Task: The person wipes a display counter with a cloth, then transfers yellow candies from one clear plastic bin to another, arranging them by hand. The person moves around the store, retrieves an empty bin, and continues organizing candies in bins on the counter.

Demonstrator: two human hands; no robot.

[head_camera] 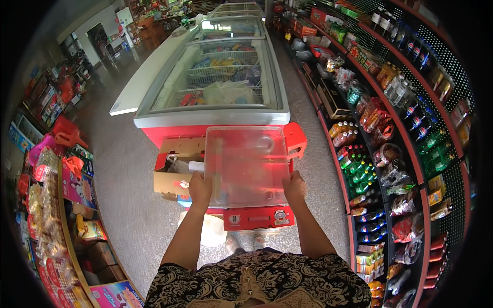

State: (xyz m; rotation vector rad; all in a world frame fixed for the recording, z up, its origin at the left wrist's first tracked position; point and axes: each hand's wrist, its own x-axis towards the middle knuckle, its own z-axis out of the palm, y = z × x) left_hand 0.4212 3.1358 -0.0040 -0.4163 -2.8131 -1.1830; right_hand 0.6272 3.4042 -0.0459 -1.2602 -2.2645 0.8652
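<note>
A clear rectangular plastic lid or shallow tray [246, 169] is held level in front of me by its two sides. My left hand [200, 191] grips its left edge and my right hand [295, 187] grips its right edge. Through the plastic, red surfaces show blurred. Below its near edge is a red printed cardboard box [259, 218]. An open cardboard box [177, 188] with plastic bags and something white inside stands to the left, partly hidden by the plastic piece and my left hand.
Ahead stands a chest freezer [212, 118] with glass covers, a red plastic stool [295, 140] at its near right corner. Shelves of bottles and bagged goods [362, 173] line the right. A rack of packaged snacks [50, 200] curves along the left.
</note>
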